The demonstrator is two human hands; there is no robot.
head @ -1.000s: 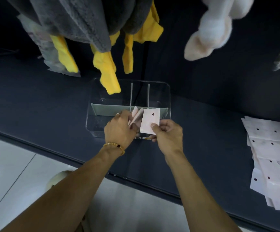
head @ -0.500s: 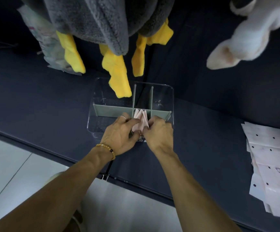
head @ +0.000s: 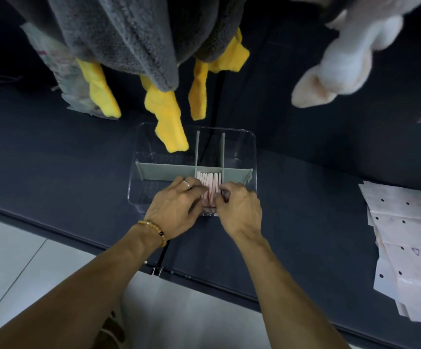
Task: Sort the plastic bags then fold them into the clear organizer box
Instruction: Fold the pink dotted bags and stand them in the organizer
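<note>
1. At centre frame, you are working both hands over the clear organizer box (head: 251,157) on the dark table (head: 53,152), pressing in from either side of the folded pink bags (head: 209,183).
2. Your left hand (head: 176,210) is curling its fingers against the left of the row, and your right hand (head: 239,207) is pinching its right edge — a squeeze that looks meant to keep the folds upright and tight.
3. The bags are standing on edge in the near middle compartment, hemmed in by the grey dividers (head: 166,172), so each one is staying visible.
4. At the right edge of the frame, the unfolded bags (head: 406,243) are lying fanned out — apparently waiting their turn.
</note>
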